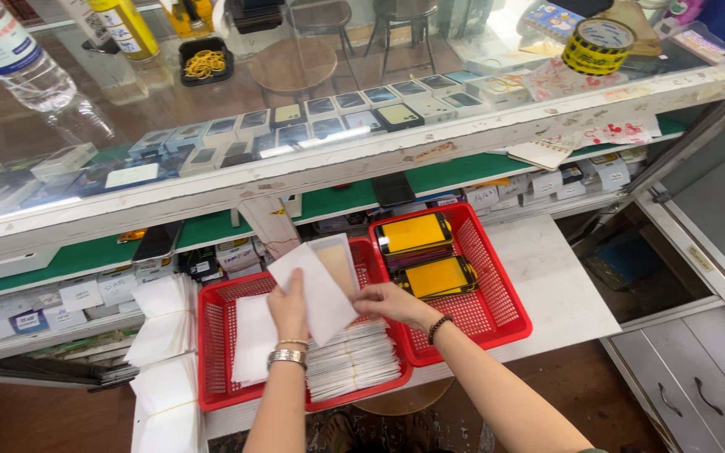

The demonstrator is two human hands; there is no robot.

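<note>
My left hand grips a white paper envelope, tilted above a red plastic basket. My right hand pinches the same envelope at its right edge, next to a clear flat sleeve standing behind it. Below my hands lies a row of several white envelopes packed in the basket, with another white sheet at its left. A second red basket to the right holds phone screens with yellow film.
A glass counter top with phone boxes under it runs across the back. A plastic bottle and a yellow tape roll stand on it. Stacks of white envelopes lie left of the basket. Grey drawers sit lower right.
</note>
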